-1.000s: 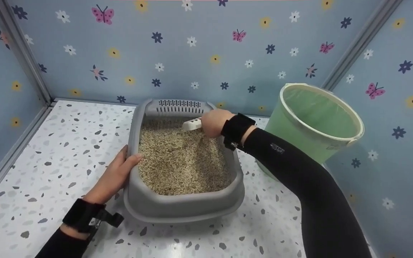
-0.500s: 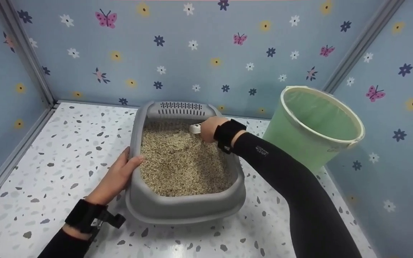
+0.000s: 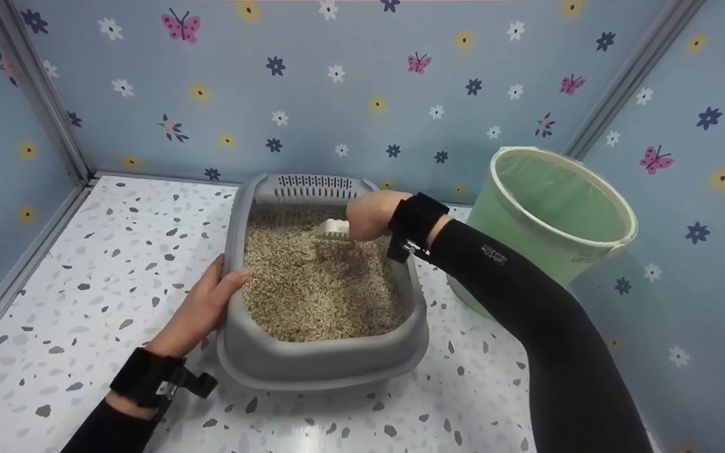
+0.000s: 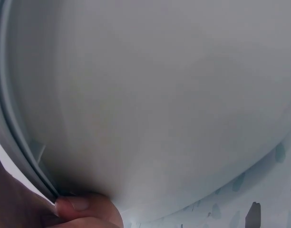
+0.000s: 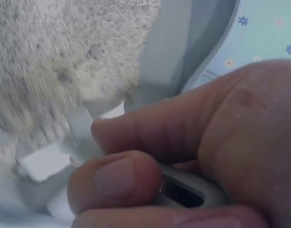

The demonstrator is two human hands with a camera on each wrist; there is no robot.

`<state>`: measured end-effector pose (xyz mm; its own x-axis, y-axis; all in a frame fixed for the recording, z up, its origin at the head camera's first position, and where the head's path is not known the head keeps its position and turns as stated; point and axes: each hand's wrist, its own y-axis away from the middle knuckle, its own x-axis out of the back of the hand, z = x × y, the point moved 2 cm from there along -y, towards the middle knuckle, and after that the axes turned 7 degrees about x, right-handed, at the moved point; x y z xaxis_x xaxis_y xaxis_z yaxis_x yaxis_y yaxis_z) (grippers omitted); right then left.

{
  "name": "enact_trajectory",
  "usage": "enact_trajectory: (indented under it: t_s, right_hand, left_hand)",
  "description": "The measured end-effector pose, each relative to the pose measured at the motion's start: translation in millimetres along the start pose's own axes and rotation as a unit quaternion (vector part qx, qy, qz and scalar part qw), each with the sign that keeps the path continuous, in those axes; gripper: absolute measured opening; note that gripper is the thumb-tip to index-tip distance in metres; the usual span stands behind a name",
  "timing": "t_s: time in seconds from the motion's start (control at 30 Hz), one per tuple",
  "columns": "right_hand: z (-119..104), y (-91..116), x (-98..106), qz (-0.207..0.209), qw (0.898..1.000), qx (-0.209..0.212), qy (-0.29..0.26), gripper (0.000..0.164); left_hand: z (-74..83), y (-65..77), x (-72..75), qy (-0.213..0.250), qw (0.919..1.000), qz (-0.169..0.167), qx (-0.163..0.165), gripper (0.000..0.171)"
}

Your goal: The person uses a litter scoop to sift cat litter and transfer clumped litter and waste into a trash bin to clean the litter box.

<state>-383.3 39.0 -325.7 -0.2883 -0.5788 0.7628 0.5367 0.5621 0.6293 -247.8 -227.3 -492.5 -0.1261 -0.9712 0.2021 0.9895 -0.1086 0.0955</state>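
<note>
A grey litter box (image 3: 325, 365) filled with tan pellet litter (image 3: 312, 289) stands on the speckled table. My left hand (image 3: 202, 305) grips its left rim, thumb over the top edge; in the left wrist view the fingers (image 4: 91, 211) curl under the rim against the outer wall. Over the back right of the litter, my right hand (image 3: 374, 216) holds a white litter scoop (image 3: 336, 229) by its handle. The right wrist view shows the fingers (image 5: 114, 178) wrapped round that handle, the slotted head blurred close over the litter.
A light green bin (image 3: 520, 239) with a clear liner stands right of the litter box, behind my right forearm. Flower-patterned panels (image 3: 362, 82) enclose the back and both sides. White speckled tabletop (image 3: 117, 270) extends left of the box.
My right hand moved left and down, then back up and slightly right, with the scoop turning in it. The litter beneath is disturbed. My left hand keeps its grip on the rim.
</note>
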Motion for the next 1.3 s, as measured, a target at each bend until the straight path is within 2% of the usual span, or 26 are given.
enact_trajectory:
  t_s: [0.07,0.17,0.3,0.37,0.47,0.6,0.7,0.8,0.9,1.03,1.1,1.2,1.3]
  right_hand:
    - [0.4,-0.8,0.8,0.052,0.995,-0.058,-0.062,0.041]
    - [0.8,-5.8,-5.6,0.087,0.992,-0.082,-0.035,0.039]
    - [3.9,-18.3,-24.2,0.102,0.991,-0.081,0.011,0.041]
    - [7.1,-24.9,-32.4,0.099,0.991,-0.084,0.018,0.042]
    - [12.5,-31.9,-38.2,0.062,0.994,-0.085,0.000,0.046]
    - [18.0,-31.3,-34.1,0.000,0.997,-0.069,-0.043,0.049]
    - [17.9,-23.4,-26.6,-0.012,0.996,-0.059,-0.059,0.052]
    - [12.3,-13.9,-19.9,-0.014,0.998,-0.041,-0.049,0.050]
    - [0.6,-6.6,-14.8,-0.025,1.000,-0.003,-0.009,0.046]
    - [-15.0,0.3,-8.0,-0.017,1.000,0.010,-0.005,0.045]
    - [-19.7,3.9,-3.7,0.002,0.999,-0.012,-0.029,0.044]
    - [-22.7,6.6,2.9,0.031,0.998,-0.042,-0.038,0.042]
    - [-21.4,-1.2,2.1,0.075,0.994,-0.073,-0.039,0.041]
  left_hand:
    - [-0.7,0.0,-0.3,0.004,1.0000,0.003,0.001,0.080]
    - [-1.6,1.0,-1.6,0.005,1.0000,0.003,0.002,0.075]
    - [-2.0,1.7,-3.3,0.009,1.0000,0.000,0.000,0.075]
    - [-1.7,1.6,-3.8,0.014,0.9999,0.000,0.002,0.073]
    - [-1.6,1.4,-4.2,0.016,0.9999,0.000,0.006,0.073]
    - [-1.2,2.0,-3.4,0.012,0.9999,-0.002,0.012,0.079]
    - [-0.8,2.5,-2.4,0.009,0.9998,-0.002,0.017,0.082]
    - [0.3,2.9,-1.1,0.005,0.9999,-0.001,0.015,0.085]
    - [0.9,3.1,0.2,0.004,0.9999,-0.004,0.013,0.087]
    - [0.4,3.0,0.9,0.011,0.9998,-0.004,0.015,0.085]
    - [-0.1,2.8,0.2,0.013,0.9998,-0.004,0.014,0.083]
    - [-0.4,1.8,-0.7,0.015,0.9999,-0.004,0.007,0.083]
    - [-0.3,0.9,-2.2,0.016,0.9999,-0.002,0.003,0.081]
